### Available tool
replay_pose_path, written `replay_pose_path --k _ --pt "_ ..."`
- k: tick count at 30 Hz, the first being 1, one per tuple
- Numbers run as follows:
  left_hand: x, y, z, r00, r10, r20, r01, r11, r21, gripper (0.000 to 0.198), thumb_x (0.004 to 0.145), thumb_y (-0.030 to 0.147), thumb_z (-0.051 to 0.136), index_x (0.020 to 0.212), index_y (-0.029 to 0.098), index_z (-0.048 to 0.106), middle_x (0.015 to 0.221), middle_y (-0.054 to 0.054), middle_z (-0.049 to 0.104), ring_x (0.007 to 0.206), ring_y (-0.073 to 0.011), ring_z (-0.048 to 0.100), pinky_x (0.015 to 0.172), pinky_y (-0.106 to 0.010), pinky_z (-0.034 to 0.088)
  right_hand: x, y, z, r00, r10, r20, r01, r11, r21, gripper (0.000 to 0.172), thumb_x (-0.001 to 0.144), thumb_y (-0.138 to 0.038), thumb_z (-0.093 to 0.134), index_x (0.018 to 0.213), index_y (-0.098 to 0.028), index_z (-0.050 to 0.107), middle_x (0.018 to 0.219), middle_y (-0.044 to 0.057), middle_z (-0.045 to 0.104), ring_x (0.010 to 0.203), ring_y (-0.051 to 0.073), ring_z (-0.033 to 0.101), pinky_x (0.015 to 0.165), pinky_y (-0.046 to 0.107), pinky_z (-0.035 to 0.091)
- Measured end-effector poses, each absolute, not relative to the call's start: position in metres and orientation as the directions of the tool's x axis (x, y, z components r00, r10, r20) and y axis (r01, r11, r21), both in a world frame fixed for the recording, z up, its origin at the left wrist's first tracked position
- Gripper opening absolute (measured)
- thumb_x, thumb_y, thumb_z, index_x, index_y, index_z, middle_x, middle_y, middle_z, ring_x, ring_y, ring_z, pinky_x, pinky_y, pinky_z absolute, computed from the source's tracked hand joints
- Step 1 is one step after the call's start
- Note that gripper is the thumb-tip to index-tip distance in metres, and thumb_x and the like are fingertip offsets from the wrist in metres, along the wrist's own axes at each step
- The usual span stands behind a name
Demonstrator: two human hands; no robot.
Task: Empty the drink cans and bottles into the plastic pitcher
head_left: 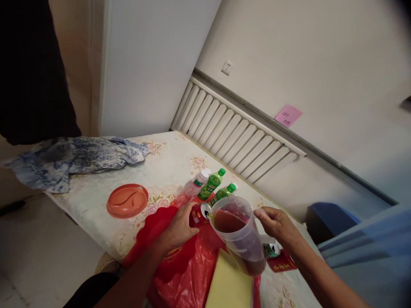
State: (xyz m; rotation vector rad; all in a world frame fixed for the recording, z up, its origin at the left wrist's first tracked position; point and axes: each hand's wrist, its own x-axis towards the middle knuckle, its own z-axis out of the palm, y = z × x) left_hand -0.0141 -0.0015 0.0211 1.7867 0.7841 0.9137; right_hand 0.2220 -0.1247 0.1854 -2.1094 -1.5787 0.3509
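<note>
My left hand [182,226] is closed around a red drink can [197,215], which is tipped sideways so that its silver top meets the rim of a clear plastic pitcher [247,246]. Brown liquid partly fills the pitcher, which leans toward the can. On the far side, the fingers of my right hand [272,222] are wrapped round the pitcher's handle. Beneath both hands lie a red plastic bag [195,273], a red scalloped tray [157,226] and a yellow flat sheet or pad [228,284]. Whether liquid is flowing from the can is hard to make out.
Behind the pitcher stand green-capped bottles [212,184] and a clear bottle [192,186]. An orange divided plate [127,200] and a crumpled blue-white cloth [96,156] lie left on the flowered tablecloth [173,158]. A green can [271,249] and red packet [281,262] are at right.
</note>
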Motion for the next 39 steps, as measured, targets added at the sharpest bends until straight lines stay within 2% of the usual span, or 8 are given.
replay_pose_path --k 4,7,10,14,21,27,33,39 --pt "-0.014 0.0 0.018 0.501 0.838 0.215 0.144 -0.326 0.934 0.073 0.063 0.013 0.062 0.131 0.032 0.042 0.142 -0.006 0.052 0.134 -0.0241 0.046 0.109 -0.034 0.034 0.224 -0.131 0.173 0.364 0.929 0.068 0.715 -0.232 -0.66 0.053 0.08 -0.066 0.054 0.056 -0.024 0.032 0.048 -0.008 0.028 0.047 0.009 0.024 0.045 0.025 0.02" --pt "-0.014 0.001 0.016 0.482 0.853 0.199 0.155 -0.307 0.939 0.074 0.063 0.014 0.063 0.131 0.032 0.041 0.142 -0.006 0.052 0.133 -0.0236 0.047 0.108 -0.034 0.035 0.221 -0.136 0.165 0.44 0.896 0.061 0.557 -0.219 -0.801 0.054 0.081 -0.066 0.053 0.053 -0.024 0.033 0.046 -0.008 0.027 0.045 0.01 0.022 0.045 0.026 0.02" --pt "-0.014 0.003 0.015 0.471 0.857 0.208 0.144 -0.307 0.941 0.073 0.064 0.015 0.064 0.13 0.032 0.041 0.14 -0.006 0.054 0.131 -0.0226 0.049 0.108 -0.032 0.035 0.215 -0.138 0.158 0.495 0.867 0.064 0.391 -0.157 -0.907 0.057 0.085 -0.065 0.046 0.049 -0.024 0.032 0.043 -0.007 0.027 0.043 0.01 0.022 0.045 0.028 0.02" --pt "-0.014 0.004 0.016 0.46 0.864 0.207 0.15 -0.305 0.94 0.071 0.064 0.015 0.065 0.129 0.032 0.041 0.138 -0.005 0.055 0.13 -0.0217 0.05 0.108 -0.032 0.035 0.207 -0.133 0.144 0.57 0.816 0.09 0.208 -0.038 -0.977 0.052 0.084 -0.059 0.054 0.051 -0.024 0.032 0.043 -0.009 0.026 0.042 0.009 0.021 0.043 0.027 0.019" --pt "-0.014 0.005 0.018 0.455 0.869 0.196 0.153 -0.293 0.944 0.069 0.064 0.016 0.067 0.127 0.032 0.044 0.135 -0.003 0.058 0.127 -0.0226 0.053 0.107 -0.031 0.038 0.203 -0.12 0.112 0.661 0.743 0.108 0.013 0.133 -0.991 0.046 0.079 -0.051 0.062 0.056 -0.024 0.032 0.043 -0.012 0.025 0.038 0.006 0.017 0.039 0.023 0.019" --pt "-0.011 0.007 0.015 0.439 0.874 0.208 0.175 -0.31 0.934 0.069 0.064 0.018 0.068 0.128 0.029 0.044 0.135 -0.004 0.058 0.127 -0.0229 0.053 0.108 -0.033 0.038 0.205 -0.116 0.094 0.674 0.73 0.113 -0.025 0.176 -0.984 0.046 0.079 -0.05 0.061 0.053 -0.023 0.033 0.042 -0.011 0.027 0.038 0.006 0.021 0.04 0.024 0.021" --pt "-0.012 0.006 0.013 0.441 0.875 0.2 0.165 -0.298 0.94 0.069 0.063 0.017 0.067 0.128 0.029 0.045 0.136 -0.005 0.058 0.129 -0.0251 0.051 0.108 -0.033 0.038 0.207 -0.116 0.078 0.694 0.715 0.082 -0.131 0.237 -0.963 0.044 0.08 -0.043 0.062 0.053 -0.023 0.034 0.041 -0.011 0.029 0.038 0.006 0.021 0.041 0.024 0.022" --pt "-0.011 0.005 0.018 0.452 0.872 0.185 0.179 -0.292 0.94 0.069 0.064 0.016 0.067 0.127 0.03 0.043 0.135 -0.005 0.058 0.128 -0.0243 0.052 0.107 -0.033 0.038 0.212 -0.119 0.068 0.722 0.685 0.1 -0.109 0.256 -0.961 0.04 0.081 -0.044 0.06 0.055 -0.022 0.039 0.041 -0.011 0.03 0.036 0.006 0.02 0.039 0.023 0.02"
